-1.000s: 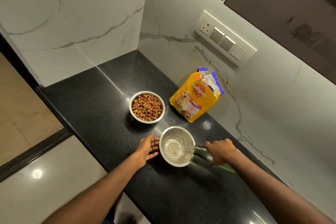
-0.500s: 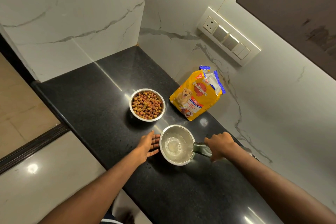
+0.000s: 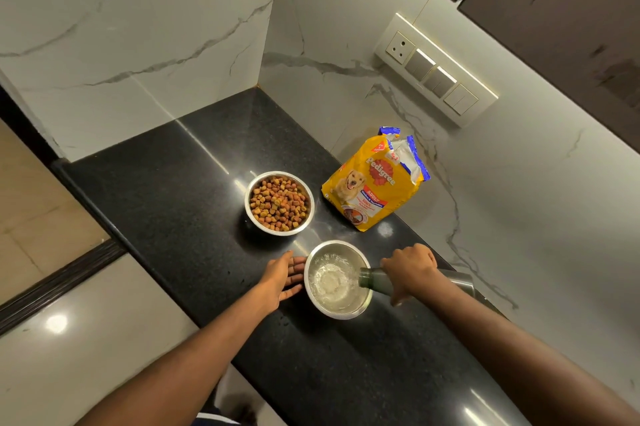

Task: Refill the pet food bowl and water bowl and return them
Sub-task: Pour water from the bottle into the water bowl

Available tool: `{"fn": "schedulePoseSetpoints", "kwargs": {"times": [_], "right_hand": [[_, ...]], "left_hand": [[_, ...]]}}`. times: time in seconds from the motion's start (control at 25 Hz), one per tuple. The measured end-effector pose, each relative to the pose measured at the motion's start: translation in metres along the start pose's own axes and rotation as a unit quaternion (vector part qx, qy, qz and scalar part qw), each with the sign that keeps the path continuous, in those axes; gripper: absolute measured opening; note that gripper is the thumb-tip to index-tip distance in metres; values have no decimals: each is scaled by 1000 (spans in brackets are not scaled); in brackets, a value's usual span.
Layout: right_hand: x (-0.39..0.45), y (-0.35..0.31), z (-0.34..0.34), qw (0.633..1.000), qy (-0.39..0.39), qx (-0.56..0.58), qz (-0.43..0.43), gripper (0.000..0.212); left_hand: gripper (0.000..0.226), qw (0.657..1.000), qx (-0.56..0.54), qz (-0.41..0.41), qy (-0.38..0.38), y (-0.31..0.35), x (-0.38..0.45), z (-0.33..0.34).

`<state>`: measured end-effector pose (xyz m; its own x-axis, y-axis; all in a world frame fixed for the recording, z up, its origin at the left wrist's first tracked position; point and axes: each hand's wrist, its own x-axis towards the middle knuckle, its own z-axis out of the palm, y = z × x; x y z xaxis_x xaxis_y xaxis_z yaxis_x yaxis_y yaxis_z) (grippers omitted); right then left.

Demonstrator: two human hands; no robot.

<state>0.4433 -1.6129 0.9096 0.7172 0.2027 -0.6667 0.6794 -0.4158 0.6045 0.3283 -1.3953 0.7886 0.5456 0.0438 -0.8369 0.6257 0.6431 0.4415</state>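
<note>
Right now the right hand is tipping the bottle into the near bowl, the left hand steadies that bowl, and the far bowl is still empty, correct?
Not quite. The head view shows the far bowl full of kibble. The rest holds: right hand tips the bottle into the near bowl; left hand steadies it.

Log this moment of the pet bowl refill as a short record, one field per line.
surface: black countertop in a marble-walled corner
food bowl: steel bowl, full of kibble
water bowl: steel bowl, partly filled, water splashing in
bottle: steel bottle, tipped with its mouth over the water bowl's rim
right hand: right hand, closed grip on the bottle
left hand: left hand, open, fingertips beside the water bowl's left side; contact unclear
food bag: yellow bag, top torn open, standing by the wall
stage: food done, water being poured, bowls not yet returned
</note>
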Motion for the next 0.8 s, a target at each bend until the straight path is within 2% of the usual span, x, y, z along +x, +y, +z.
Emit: {"fn": "schedulePoseSetpoints", "kwargs": {"times": [0.12,0.24,0.32,0.4,0.44,0.48,0.6,0.64,0.72,0.8], "right_hand": [[1,-2,7,997,40,70,0,73],[-5,1,23,979,58,197,17,67],[-12,4,38,950,68,301,46,67],[-18,9,52,907,79,405,84,67],[-18,12,58,870,95,472,105,66],[-17,14,63,817,126,549,125,64],[-1,21,70,608,238,725,220,63],[5,23,69,553,257,749,258,65],[20,24,68,481,270,773,313,69],[36,26,68,447,272,782,338,70]], "left_hand": [[27,998,-29,22,43,5,7,-4],[26,991,-67,56,98,13,19,-17],[31,985,-68,86,135,21,27,-28],[30,975,-62,120,177,31,29,-39],[30,969,-55,141,196,37,30,-44],[30,964,-44,159,210,44,32,-49],[30,961,-2,180,210,61,37,-58],[27,963,13,178,202,65,39,-59],[22,966,26,175,187,70,43,-58],[24,966,36,183,182,72,47,-59]]}}
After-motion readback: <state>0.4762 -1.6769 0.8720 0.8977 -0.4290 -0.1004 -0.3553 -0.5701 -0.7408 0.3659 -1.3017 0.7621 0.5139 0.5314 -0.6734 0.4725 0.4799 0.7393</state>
